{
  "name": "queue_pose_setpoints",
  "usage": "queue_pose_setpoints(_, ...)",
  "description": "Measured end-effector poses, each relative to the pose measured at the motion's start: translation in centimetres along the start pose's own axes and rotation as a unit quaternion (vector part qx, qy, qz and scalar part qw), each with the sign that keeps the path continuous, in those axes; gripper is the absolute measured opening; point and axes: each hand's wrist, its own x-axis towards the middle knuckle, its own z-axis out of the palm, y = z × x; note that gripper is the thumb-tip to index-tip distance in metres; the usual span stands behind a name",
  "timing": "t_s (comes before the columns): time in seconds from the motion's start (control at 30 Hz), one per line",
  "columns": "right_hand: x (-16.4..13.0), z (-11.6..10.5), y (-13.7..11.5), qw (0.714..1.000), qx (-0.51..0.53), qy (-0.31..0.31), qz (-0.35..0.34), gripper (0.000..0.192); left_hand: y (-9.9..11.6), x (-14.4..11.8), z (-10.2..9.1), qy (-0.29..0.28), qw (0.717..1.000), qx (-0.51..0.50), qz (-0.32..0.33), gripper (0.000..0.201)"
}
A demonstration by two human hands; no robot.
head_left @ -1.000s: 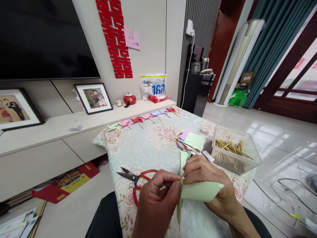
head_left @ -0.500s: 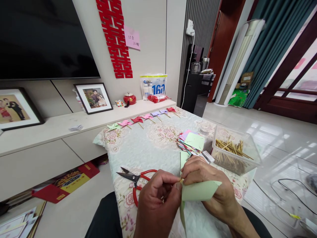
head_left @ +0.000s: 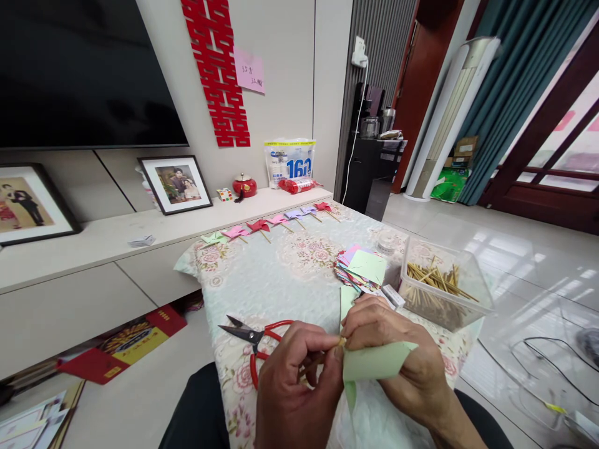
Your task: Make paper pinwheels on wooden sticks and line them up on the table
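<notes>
1. Seven small paper pinwheels on thin wooden sticks (head_left: 258, 226), in green, pink, red and purple, lie in a row on the pale blue floral tablecloth (head_left: 281, 292). Taking the meeting fingertips as clock centre, the row runs from ten to nearly twelve.

2. Black-bladed scissors with red looped handles (head_left: 255, 337) at nine o'clock, lying flat, blades pointing away from the left hand (head_left: 299, 377).

3. Left hand at eight o'clock: thumb and forefinger closed to a pinch, other fingers curled. Between them at clock centre shows a small yellowish tip (head_left: 342, 342), probably a stick's end; most of it is hidden.

4. Loose stack of square coloured paper sheets (head_left: 367, 267), green uppermost, between twelve and one.

5. Pale green paper with curling flaps (head_left: 379, 363) held between both hands; one flap bends out toward three to four o'clock, another hangs toward six. Reads as very light, thin and springy, likely to crease or tear if squeezed. Best hold, I judge: a light pinch at the gathered middle, leaving flaps uncrushed.

6. Right hand (head_left: 397, 340) at three o'clock: fingers bent inward, tips gathered on the paper's middle, a flap lying across the palm side. Thumb's exact place unclear.

7. Clear plastic box of thin wooden sticks (head_left: 472, 287) near two o'clock.
</notes>
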Motion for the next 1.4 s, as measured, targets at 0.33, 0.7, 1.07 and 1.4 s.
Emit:
queue_pose_setpoints(0.33,0.0,0.3,0.1,0.999,-0.032,0.019,-0.007,0.018,0.3,-0.6,0.9,0.061,0.994,0.07,0.054,0.011)
queue_pose_setpoints(0.7,0.1,0.7,0.1,0.998,-0.048,0.033,-0.012,0.019,-0.2,-1.0,1.1,0.084,0.985,0.115,0.093,0.01)
queue_pose_setpoints(1.07,0.0,1.3,0.3,0.995,-0.07,0.065,-0.022,0.021,-0.2,-0.9,1.4,0.117,0.977,0.147,0.096,0.01)
queue_pose_setpoints(1.4,0.0,1.4,0.3,0.994,-0.065,0.079,-0.037,0.023,0.0,-1.0,1.2,0.086,0.981,0.132,0.113,0.013)
